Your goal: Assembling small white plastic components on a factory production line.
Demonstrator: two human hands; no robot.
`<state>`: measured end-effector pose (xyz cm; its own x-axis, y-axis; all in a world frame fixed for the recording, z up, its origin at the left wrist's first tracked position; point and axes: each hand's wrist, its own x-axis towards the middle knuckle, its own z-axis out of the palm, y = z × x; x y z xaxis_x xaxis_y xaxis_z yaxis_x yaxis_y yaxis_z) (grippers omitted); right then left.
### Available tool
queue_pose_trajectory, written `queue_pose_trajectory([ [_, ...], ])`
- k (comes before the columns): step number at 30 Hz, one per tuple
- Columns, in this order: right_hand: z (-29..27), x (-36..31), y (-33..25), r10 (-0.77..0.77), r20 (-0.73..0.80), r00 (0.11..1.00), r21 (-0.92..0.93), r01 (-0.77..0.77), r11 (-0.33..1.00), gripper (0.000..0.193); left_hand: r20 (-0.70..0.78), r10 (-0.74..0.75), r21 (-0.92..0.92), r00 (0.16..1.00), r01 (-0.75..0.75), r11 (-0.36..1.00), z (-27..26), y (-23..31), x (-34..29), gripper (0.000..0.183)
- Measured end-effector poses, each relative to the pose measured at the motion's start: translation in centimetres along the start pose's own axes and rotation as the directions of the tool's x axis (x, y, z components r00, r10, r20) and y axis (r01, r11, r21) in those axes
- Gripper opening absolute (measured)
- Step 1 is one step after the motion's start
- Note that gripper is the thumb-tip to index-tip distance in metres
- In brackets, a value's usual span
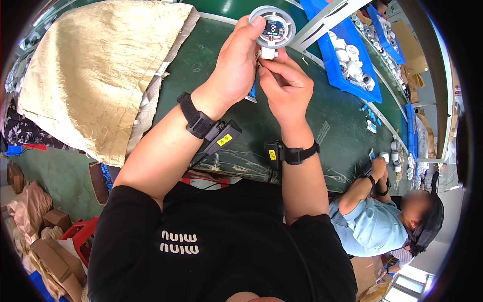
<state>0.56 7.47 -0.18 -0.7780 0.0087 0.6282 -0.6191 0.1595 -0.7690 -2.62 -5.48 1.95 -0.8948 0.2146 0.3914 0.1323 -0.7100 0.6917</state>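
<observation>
My left hand [235,65] is closed on a round grey housing [290,36], holding it up over the bench with the thumb on its rim. Inside the ring a dark circuit board [273,28] shows, with a small display and red wires below it. A white block-shaped part [267,53] sits at the lower edge of the housing. Just below that part, my right hand [291,93] has its thumb and forefinger pinched together; what lies between them is too small to make out. Its other fingers curl up close to the white part.
A green workbench [211,55] lies beneath my hands, with a tan cloth sack [95,70] at left. To the right stand a white metal post [327,22] and a blue bin [334,75] of white parts. A co-worker [375,224] handles something white at far right.
</observation>
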Motion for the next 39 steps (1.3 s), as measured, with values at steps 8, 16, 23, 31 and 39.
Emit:
queue_pose_trajectory([
  [8,-0.1,-0.2,-0.1,0.005,0.006,1.000,0.022,-0.005,1.000,0.022,0.001,0.002,-0.008,1.000,-0.002,1.000,0.1,-0.2,-0.2,0.069],
  [16,0.2,0.0,-0.3,-0.055,0.016,0.998,-0.019,0.055,0.998,0.021,0.013,0.028,-0.017,1.000,-0.028,0.999,0.0,0.3,0.0,0.069],
  [23,0.4,0.0,0.1,-0.087,-0.005,0.996,-0.044,0.087,0.995,0.022,0.075,0.049,-0.145,0.996,-0.037,0.989,-0.4,0.1,-0.1,0.037],
  [31,-0.3,-0.1,0.9,-0.053,0.070,0.996,0.146,0.042,0.988,0.024,0.074,0.044,-0.097,0.996,-0.037,0.995,0.8,1.5,-0.2,0.042],
  [39,0.8,-0.6,5.8,0.150,-0.127,0.981,-0.030,-0.155,0.988,0.035,0.090,0.319,0.656,0.943,-0.297,0.694,0.3,1.7,3.6,0.053],
])
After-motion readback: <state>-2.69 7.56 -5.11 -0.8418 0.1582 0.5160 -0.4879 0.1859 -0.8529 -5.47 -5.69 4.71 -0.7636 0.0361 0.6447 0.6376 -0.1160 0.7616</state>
